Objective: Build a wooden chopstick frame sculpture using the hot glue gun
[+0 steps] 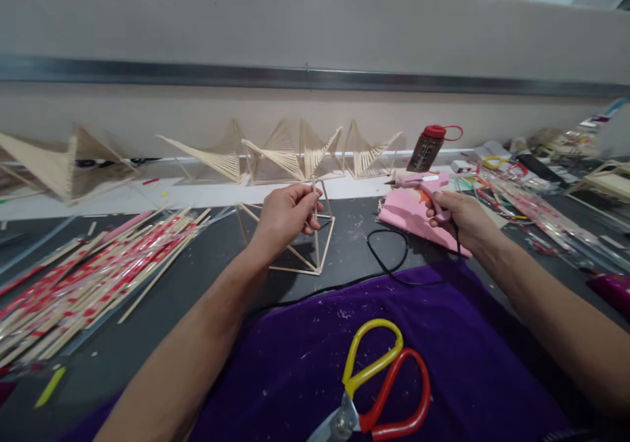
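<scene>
My left hand (285, 219) is closed in a pinch at an upright thin wooden stick of a small stick frame (295, 271), near its top. The frame stands on the dark tabletop, and my hand and wrist hide part of it. Off to the right, my right hand (460, 218) is wrapped round the handle of a pink glue gun (427, 182). Its nozzle points left, over a pink sheet (406, 216), apart from the frame. A black cord (388, 270) curves across the table between my hands.
Scissors (384, 389) with yellow and red handles lie on purple cloth (295, 363) close to me. Bundles of wooden sticks (98, 278) cover the left side. Along the wall stand several finished-looking stick models (275, 157) and a red-capped bottle (426, 150). More packets (546, 206) lie right.
</scene>
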Demonstrator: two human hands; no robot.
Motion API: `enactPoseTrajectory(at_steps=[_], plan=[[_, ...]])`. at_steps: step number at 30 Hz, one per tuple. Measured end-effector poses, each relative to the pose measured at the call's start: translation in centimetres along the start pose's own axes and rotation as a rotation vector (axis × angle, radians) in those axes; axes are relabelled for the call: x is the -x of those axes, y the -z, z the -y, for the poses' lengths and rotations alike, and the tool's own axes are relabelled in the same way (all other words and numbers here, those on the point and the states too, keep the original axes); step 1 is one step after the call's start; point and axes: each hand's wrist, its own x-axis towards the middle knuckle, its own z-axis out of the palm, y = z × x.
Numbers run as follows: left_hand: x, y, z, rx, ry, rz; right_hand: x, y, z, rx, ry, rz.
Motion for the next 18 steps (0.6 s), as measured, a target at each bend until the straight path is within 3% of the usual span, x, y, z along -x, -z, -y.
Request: enactPoseTrajectory(at_steps=[3, 7, 18], plan=[[-0.1, 0.0, 0.0, -0.009, -0.011, 0.0, -0.3, 2.4, -1.4, -0.074, -0.191, -0.076], [-0.1, 0.0, 0.0, -0.01, -0.014, 0.001, -1.0, 4.3, -2.9, -0.129, -0.33, -0.122], [-0.2, 0.0, -0.1, -0.05, -0.016, -0.003, -1.6, 4.5, -3.7, -0.269, -0.285, -0.035]])
